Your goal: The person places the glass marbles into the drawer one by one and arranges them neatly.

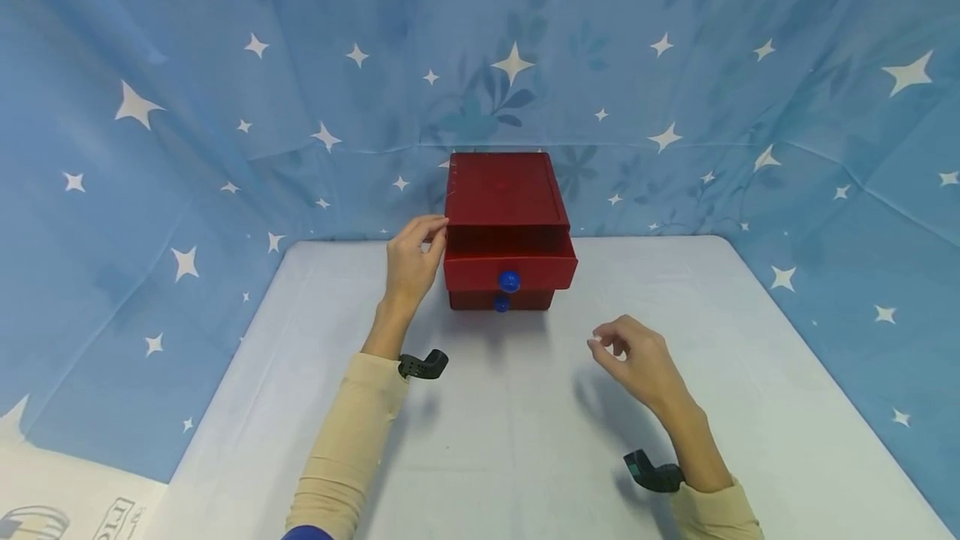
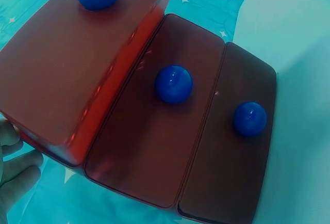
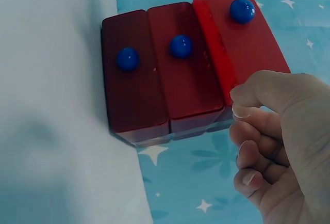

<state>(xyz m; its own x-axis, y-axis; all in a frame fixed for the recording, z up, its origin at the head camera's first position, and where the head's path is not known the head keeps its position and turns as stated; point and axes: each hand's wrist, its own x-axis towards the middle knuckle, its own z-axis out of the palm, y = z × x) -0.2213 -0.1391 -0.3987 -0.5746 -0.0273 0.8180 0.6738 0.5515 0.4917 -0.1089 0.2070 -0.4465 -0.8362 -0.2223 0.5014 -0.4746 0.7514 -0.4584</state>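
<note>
A dark red cabinet [image 1: 504, 188] has three drawers with round blue knobs. Its top drawer [image 1: 470, 272] is pulled out, while the middle drawer [image 2: 149, 115] and bottom drawer [image 2: 227, 164] are closed. My left hand [image 1: 412, 261] is at the cabinet's left side, fingertips right at its upper front edge beside the pulled-out drawer. To the right of the cabinet and nearer to me, my right hand [image 1: 637, 361] hovers over the table, apart from the top drawer's knob [image 1: 509, 282]. Its fingers [image 3: 258, 180] are loosely curled, thumb and forefinger tips close together. Nothing distinct shows between them.
The cabinet stands at the back of a white-covered table [image 1: 480, 448]. Right behind it hangs a blue cloth [image 1: 360, 98] with white stars, which also runs along both sides. A pale printed sheet [image 1: 67, 494] lies at the lower left.
</note>
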